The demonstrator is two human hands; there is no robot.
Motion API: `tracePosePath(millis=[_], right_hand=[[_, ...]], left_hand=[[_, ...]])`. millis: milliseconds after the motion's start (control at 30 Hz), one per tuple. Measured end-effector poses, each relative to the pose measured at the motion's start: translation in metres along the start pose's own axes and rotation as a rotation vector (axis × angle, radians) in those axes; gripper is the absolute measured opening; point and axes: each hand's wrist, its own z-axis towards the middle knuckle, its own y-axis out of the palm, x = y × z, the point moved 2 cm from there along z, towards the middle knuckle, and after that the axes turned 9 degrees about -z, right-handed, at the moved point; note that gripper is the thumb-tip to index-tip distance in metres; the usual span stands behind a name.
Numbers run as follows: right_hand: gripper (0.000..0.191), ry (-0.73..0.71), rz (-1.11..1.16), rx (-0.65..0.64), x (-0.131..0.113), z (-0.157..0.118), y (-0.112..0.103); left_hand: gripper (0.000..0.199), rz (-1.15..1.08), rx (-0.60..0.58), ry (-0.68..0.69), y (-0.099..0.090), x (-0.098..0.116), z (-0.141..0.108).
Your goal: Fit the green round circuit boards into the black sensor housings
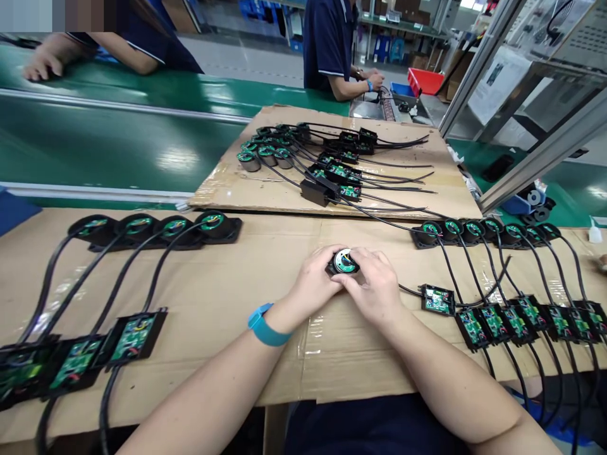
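1. Spreading across the foreground, a brown cardboard-covered desk (265, 303) bears the loose units. Likely trouble: thick black cables (105, 398) hang over its front edge; a passing knee could catch one and drag a unit off.
2. Right-hand row of open black boxes with green circuit boards (516, 322) lies packed close, beside the right forearm (441, 373). An elbow sweep might scrape the exposed boards.
3. Single open black box (438, 299) lies just right of the right hand (382, 281). Its thin black lead (410, 290) runs toward that hand; if joined to the work, a turn could strain it.
4. Round black housing with silvery ring and green board (345, 261) sits between both hands, mid-desk. Grip: left hand (315, 273) and right hand pinch it from either side. Uneven squeezing could make it slip.
5. Fine coloured wires (349, 256) inside: a pressing thumb might loosen one.
6. Cut off: leftmost open black box (21, 376), at the picture's border.
7. Hidden: housing's underside; cannot tell whether it touches cardboard. Lead's far end, behind the right hand.
8. Too small: wire joints.
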Motion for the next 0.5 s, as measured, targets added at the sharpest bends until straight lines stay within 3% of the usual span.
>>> tracePosePath(millis=[200, 300, 500], right_hand=[[0.04, -0.004, 0.019, -0.092, 0.015, -0.003, -0.003], [0.049, 0.024, 0.05, -0.153, 0.021, -0.003, -0.003], [0.055, -0.01, 0.074, -0.153, 0.018, -0.003, -0.001]], left_hand=[[0.06, -0.034, -0.07, -0.034, -0.002, -0.01, 0.0], [0.067, -0.046, -0.106, -0.064, -0.003, -0.012, 0.001], [0.046, -0.007, -0.117, -0.04, -0.003, -0.004, 0.004]])
